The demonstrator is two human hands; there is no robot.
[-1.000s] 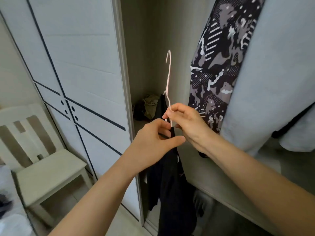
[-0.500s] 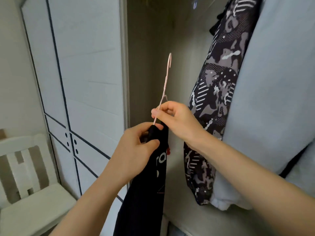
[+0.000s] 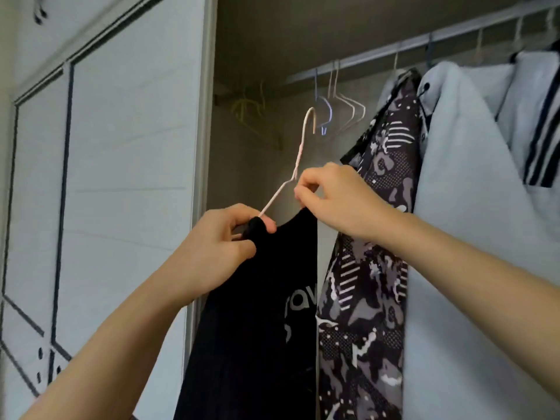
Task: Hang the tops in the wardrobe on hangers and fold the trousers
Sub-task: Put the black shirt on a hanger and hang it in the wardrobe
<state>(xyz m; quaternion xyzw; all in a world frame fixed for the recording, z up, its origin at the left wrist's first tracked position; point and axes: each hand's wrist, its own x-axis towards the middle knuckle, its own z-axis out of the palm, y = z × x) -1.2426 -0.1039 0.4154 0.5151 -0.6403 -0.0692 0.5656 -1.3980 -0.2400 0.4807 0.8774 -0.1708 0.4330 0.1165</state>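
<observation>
1. Grips with the left hand [image 3: 218, 253] one bunched shoulder of the black top [image 3: 257, 322], fingers curled round the cloth and thumb laid over it right where the wire enters.
2. Pinches with the right hand [image 3: 336, 201] the pink hanger [image 3: 298, 156] just under its neck, thumb and forefinger closed on the wire, the other fingers curled in.
3. Holds the hanger tilted, hook uppermost, below the rail [image 3: 394, 48] and not hooked on it.
4. Carries the black top on the hanger at the open wardrobe, between the sliding door [image 3: 121, 177] and the patterned garment [image 3: 372, 268]. Hangs down past the bottom of the view, with pale lettering across the front.
5. Shows only one arm of the hanger, running from the neck down to the left hand. Cannot tell how the other arm sits inside the top, hidden behind the right hand.
6. On the left part of the rail, empty: a yellow-green hanger [image 3: 248, 107] in the dim corner, a blue hanger [image 3: 325, 113], and two pale hangers [image 3: 348, 107] next to it. Cannot tell how far behind the pink hook.
7. Farther right on the rail: the patterned garment, edge against the black top, then a pale blue garment [image 3: 469, 237], then a striped garment [image 3: 539, 131] at the frame's edge.
</observation>
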